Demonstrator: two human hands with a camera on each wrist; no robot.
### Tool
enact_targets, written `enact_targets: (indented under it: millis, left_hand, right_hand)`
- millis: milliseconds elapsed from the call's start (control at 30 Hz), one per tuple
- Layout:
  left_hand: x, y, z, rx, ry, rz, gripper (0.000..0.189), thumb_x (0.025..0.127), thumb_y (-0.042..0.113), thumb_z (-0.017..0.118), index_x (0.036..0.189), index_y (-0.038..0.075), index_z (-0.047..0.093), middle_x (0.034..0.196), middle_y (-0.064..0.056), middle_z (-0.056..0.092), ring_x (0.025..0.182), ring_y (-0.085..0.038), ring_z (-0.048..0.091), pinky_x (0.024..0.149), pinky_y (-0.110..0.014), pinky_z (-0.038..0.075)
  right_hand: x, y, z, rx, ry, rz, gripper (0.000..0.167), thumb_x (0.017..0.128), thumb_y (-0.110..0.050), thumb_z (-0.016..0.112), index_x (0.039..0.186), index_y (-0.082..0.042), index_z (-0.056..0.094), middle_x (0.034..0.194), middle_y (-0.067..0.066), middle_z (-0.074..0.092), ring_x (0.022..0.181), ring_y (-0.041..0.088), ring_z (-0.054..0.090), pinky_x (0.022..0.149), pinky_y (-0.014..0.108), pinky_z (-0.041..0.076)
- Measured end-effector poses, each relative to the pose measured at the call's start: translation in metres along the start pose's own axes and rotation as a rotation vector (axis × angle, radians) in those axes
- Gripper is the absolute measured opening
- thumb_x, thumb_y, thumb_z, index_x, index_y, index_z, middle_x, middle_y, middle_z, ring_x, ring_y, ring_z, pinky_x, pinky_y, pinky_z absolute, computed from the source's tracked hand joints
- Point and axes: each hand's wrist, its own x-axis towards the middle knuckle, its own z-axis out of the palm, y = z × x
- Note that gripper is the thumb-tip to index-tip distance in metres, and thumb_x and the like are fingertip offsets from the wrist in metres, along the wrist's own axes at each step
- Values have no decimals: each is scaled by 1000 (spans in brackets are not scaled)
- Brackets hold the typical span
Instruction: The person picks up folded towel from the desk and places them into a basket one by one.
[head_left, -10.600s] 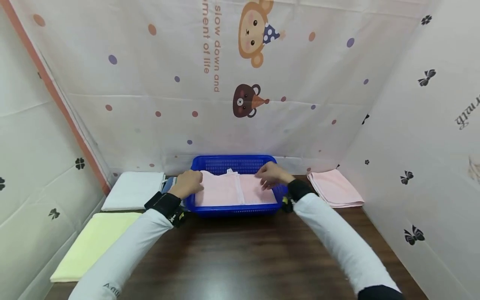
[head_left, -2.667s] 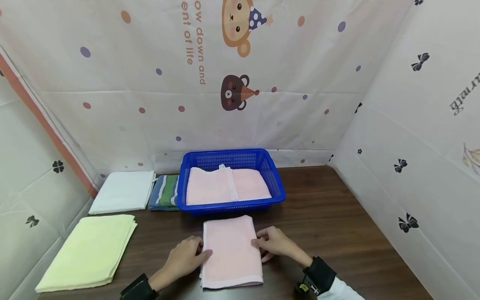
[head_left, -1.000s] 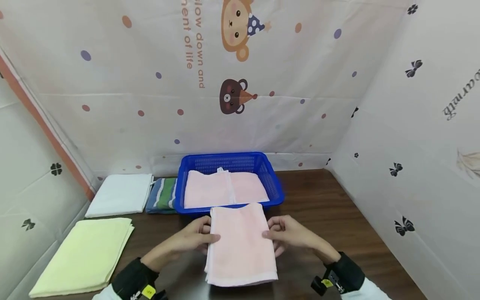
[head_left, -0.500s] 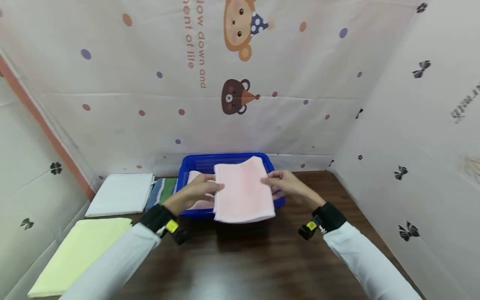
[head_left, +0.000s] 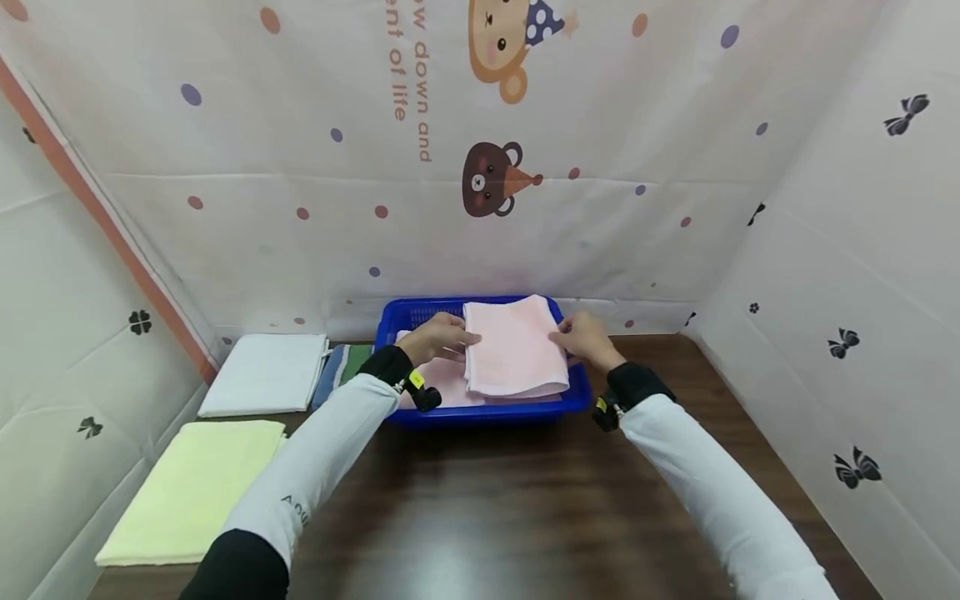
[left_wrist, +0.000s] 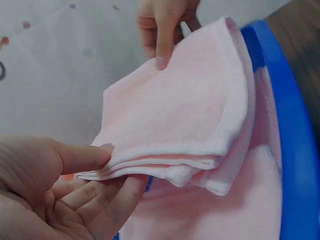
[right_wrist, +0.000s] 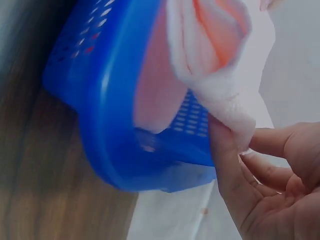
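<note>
A folded pink towel point(head_left: 516, 350) with white hems is held between both hands over the right part of a blue plastic basket point(head_left: 480, 414). My left hand point(head_left: 437, 338) pinches its left edge, thumb on top and fingers beneath, as the left wrist view shows on the layered towel point(left_wrist: 170, 115). The right hand point(head_left: 588, 338) pinches the opposite edge; in the right wrist view its thumb and fingers point(right_wrist: 270, 142) grip a hemmed corner. Inside the basket lie other folded pink towels point(head_left: 442, 383), partly covered by the held one.
Left of the basket lie a folded white towel point(head_left: 264, 373) and a blue, green and white striped cloth point(head_left: 356, 362). A folded yellow towel point(head_left: 195, 492) is at the front left of the brown wooden table point(head_left: 480, 508). A printed curtain point(head_left: 420, 242) hangs behind the basket.
Both hands have lifted the folded pink towel off the table in front and carried it forward over the basket. Earlier, a pink towel lay at the back right; that place is now bare.
</note>
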Motion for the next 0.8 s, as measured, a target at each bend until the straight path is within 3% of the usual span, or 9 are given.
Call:
enact_targets:
  millis: [133, 267, 367, 400, 500, 567, 633, 800]
  left_hand:
    - [7, -7, -2, 0, -3, -55, 17, 96, 14, 71, 89, 8, 57, 92, -5, 60, 91, -21, 61, 99, -39, 56]
    - [12, -12, -2, 9, -53, -88, 13, 97, 12, 69, 95, 7, 58, 93, -5, 59, 88, -19, 59, 89, -33, 55]
    - [14, -16, -1, 116, -82, -89, 12, 97, 14, 69, 98, 5, 62, 86, -4, 63, 78, -16, 62, 76, -27, 56]
    - [15, -17, 0, 158, -83, -89, 12, 97, 14, 70, 99, 3, 65, 82, -5, 65, 73, -16, 63, 71, -26, 57]
    - [14, -19, 6, 281, -64, -81, 14, 96, 15, 71, 94, 1, 69, 73, -7, 68, 64, -16, 66, 63, -26, 59]
    - [13, -17, 11, 333, -49, -80, 14, 96, 15, 71, 94, 1, 71, 72, -8, 70, 63, -15, 67, 62, -26, 59]
    - [14, -13, 16, 358, -39, -87, 14, 96, 15, 71, 93, 2, 71, 72, -8, 70, 63, -15, 67, 63, -27, 59]
    - [9, -13, 14, 395, -15, -91, 14, 95, 14, 71, 87, 2, 72, 74, -8, 72, 62, -14, 68, 61, -26, 54]
  right_hand:
    - [12, -4, 12, -134, 23, -39, 23, 98, -10, 66, 90, 10, 75, 72, 17, 71, 57, 23, 71, 53, 29, 60]
    - [16, -8, 21, -241, 49, -21, 26, 94, -7, 70, 70, 3, 70, 54, 5, 57, 47, 19, 63, 42, 23, 47]
    - [17, -10, 27, -311, 61, -24, 34, 92, -4, 71, 60, -5, 59, 50, -1, 44, 44, 14, 52, 41, 22, 38]
    - [17, -10, 29, -338, 61, -31, 34, 92, -3, 70, 61, -6, 56, 52, -1, 42, 46, 13, 49, 43, 22, 37]
    - [11, -14, 33, -439, 69, -76, 21, 95, 1, 62, 74, -1, 63, 62, 9, 57, 55, 19, 59, 46, 25, 41]
    - [7, -16, 35, -508, 64, -86, 14, 98, 3, 56, 90, 6, 67, 77, 19, 66, 65, 24, 66, 50, 29, 46]
    - [4, -18, 38, -567, 58, -77, 19, 101, 2, 51, 105, 9, 69, 95, 25, 72, 75, 29, 71, 54, 32, 52]
    - [6, -27, 45, -628, -7, -13, 19, 100, -2, 54, 108, 6, 70, 103, 24, 73, 77, 25, 69, 62, 40, 60]
